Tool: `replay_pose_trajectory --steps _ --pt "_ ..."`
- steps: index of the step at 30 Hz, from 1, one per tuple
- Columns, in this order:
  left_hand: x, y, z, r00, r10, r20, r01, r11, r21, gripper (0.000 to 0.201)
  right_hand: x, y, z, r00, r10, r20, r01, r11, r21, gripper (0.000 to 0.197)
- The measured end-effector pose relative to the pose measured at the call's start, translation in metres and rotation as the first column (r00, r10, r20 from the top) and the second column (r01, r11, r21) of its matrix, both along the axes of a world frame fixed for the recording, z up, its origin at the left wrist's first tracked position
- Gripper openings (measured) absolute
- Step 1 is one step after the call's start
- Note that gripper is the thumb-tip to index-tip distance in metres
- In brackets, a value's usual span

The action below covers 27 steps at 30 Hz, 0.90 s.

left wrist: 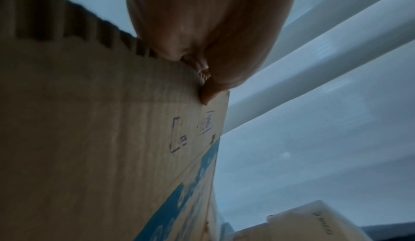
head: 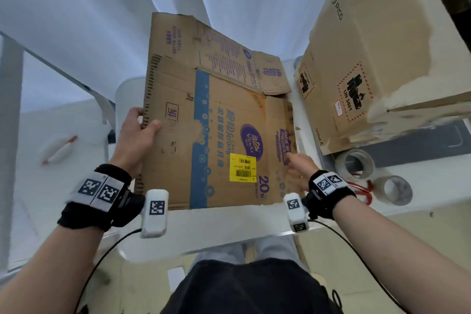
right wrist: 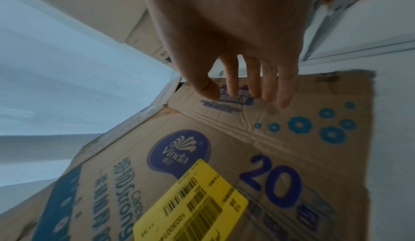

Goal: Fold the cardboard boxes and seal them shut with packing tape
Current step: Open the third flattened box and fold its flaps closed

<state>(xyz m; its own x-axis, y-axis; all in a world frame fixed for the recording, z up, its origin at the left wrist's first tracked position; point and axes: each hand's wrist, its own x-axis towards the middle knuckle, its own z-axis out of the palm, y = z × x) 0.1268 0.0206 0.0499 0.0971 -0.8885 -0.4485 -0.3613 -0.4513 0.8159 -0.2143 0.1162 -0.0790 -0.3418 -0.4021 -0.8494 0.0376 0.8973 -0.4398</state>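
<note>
A flattened brown cardboard box (head: pixel 216 120) with blue print and a yellow barcode label (head: pixel 242 167) lies tilted over the white table (head: pixel 229 224). My left hand (head: pixel 139 132) grips its left edge, thumb on top and fingers behind, and the left wrist view shows the thumb (left wrist: pixel 211 92) pinching that corrugated edge (left wrist: pixel 89 37). My right hand (head: pixel 297 166) reaches to the box's right panel with straight fingers (right wrist: pixel 258 85) touching the printed cardboard (right wrist: pixel 224 138). Two rolls of packing tape (head: pixel 355 164) (head: pixel 393 190) lie on the table to the right.
A large folded brown box (head: pixel 382 53) marked PICO and UN 3481 stands at the right. Red-handled scissors (head: pixel 362 190) lie between the tape rolls. A white marker-like object (head: pixel 58 149) lies on a surface at the left. White curtains hang behind.
</note>
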Motion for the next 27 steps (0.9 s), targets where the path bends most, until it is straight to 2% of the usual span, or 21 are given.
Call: replay_pose_trajectory --steps 3,6,9,11,13,15,18,20,22,27 --pt "-0.004 -0.006 0.052 0.999 -0.048 -0.021 0.047 0.998 -0.044 0.022 0.020 -0.018 0.029 0.995 0.037 0.097 -0.031 0.998 -0.061 0.015" --pt "-0.016 -0.008 0.090 0.994 -0.106 -0.014 0.105 0.992 -0.066 0.020 0.038 -0.029 0.054 0.962 0.066 0.265 -0.034 0.992 -0.124 0.013" --pt "-0.035 -0.012 0.118 0.981 -0.192 0.017 0.193 0.978 -0.074 0.023 0.058 -0.044 0.095 0.921 0.147 0.362 -0.034 0.953 -0.301 0.021" --pt "-0.052 -0.016 0.132 0.965 -0.258 0.039 0.260 0.962 -0.080 0.021 0.068 -0.059 0.133 0.899 0.222 0.377 -0.039 0.899 -0.437 0.037" --pt "-0.071 -0.017 0.145 0.946 -0.318 0.062 0.323 0.942 -0.094 0.020 0.075 -0.074 0.176 0.875 0.308 0.373 -0.058 0.832 -0.551 0.053" --pt "-0.089 -0.017 0.155 0.919 -0.381 0.101 0.392 0.913 -0.115 0.023 0.078 -0.086 0.218 0.866 0.384 0.319 -0.114 0.774 -0.622 0.056" --pt "-0.118 -0.012 0.168 0.874 -0.470 0.121 0.483 0.868 -0.116 0.026 0.077 -0.099 0.261 0.873 0.433 0.222 -0.213 0.750 -0.626 0.064" --pt "-0.135 -0.011 0.173 0.864 -0.493 0.102 0.502 0.859 -0.099 0.034 0.074 -0.103 0.272 0.900 0.393 0.186 -0.218 0.778 -0.590 0.047" --pt "-0.146 -0.011 0.181 0.861 -0.504 0.061 0.508 0.859 -0.061 0.032 0.068 -0.105 0.278 0.925 0.343 0.164 -0.194 0.797 -0.572 0.031" --pt "-0.159 -0.013 0.183 0.840 -0.539 -0.065 0.543 0.838 0.064 0.044 0.054 -0.104 0.284 0.933 0.344 0.107 -0.229 0.796 -0.561 0.032"
